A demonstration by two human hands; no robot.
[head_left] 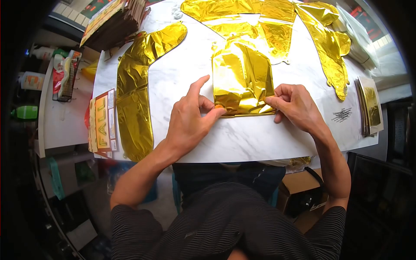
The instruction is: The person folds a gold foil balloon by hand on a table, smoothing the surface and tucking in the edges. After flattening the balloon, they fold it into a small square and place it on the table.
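Observation:
A gold foil sheet (242, 73), folded at its near edge, lies flat in the middle of the marble-patterned table (247, 143). At its near left corner, my left hand (190, 115) pinches the foil between thumb and a finger, with the index finger raised. My right hand (297, 106) grips the near right corner with thumb and fingers closed. Beyond the sheet, more gold foil (247, 17) is spread out and partly touches it.
A long bent gold foil piece (134, 95) lies at the left, another (325, 43) at the right. Printed packages (102, 123) sit at the left edge, a stack (115, 21) at the back left. Flat packets (370, 106) and plastic bags (355, 39) are at the right.

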